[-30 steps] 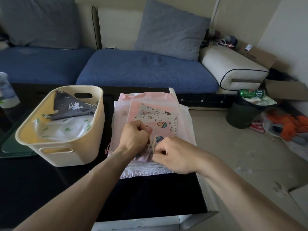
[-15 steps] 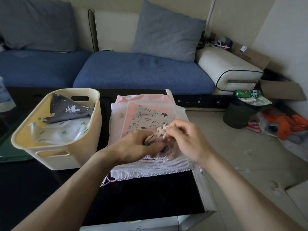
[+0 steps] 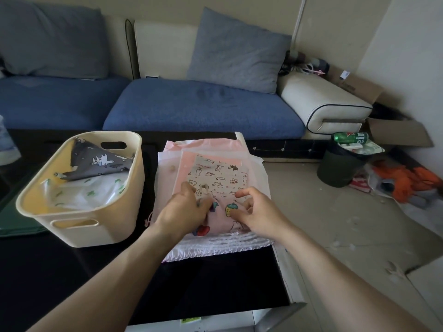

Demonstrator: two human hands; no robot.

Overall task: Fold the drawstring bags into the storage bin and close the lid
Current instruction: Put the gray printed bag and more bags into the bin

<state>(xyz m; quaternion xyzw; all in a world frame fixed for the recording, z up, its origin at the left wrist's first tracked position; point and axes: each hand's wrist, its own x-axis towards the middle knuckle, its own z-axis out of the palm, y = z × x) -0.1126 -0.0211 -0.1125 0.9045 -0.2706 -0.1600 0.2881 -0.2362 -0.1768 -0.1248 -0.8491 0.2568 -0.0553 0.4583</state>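
Note:
A cream storage bin (image 3: 124, 212) stands on the black table (image 3: 215, 283) at the left. Inside it lie a grey bag with white animals (image 3: 100, 161) and a white bag with green prints (image 3: 81, 195). To its right is a flat stack of pale pink and white drawstring bags (image 3: 254, 173). On top lies a small pink bag with cartoon prints and a strawberry (image 3: 215, 178). My left hand (image 3: 184, 209) grips its near end, which is bunched up. My right hand (image 3: 259, 212) pinches the same end beside the strawberry, fingers curled. A cord end lies on the bag between my hands.
A blue sofa (image 3: 191, 109) with grey cushions runs behind the table. On the floor at the right are a dark waste bin (image 3: 335, 168) with a green can on top, cardboard boxes (image 3: 398, 133) and orange cloth (image 3: 407, 180). The table's right edge is near my right forearm.
My right hand has let go of the lifted cord and come down onto the small bag. The left hand moved slightly forward on the bunched end.

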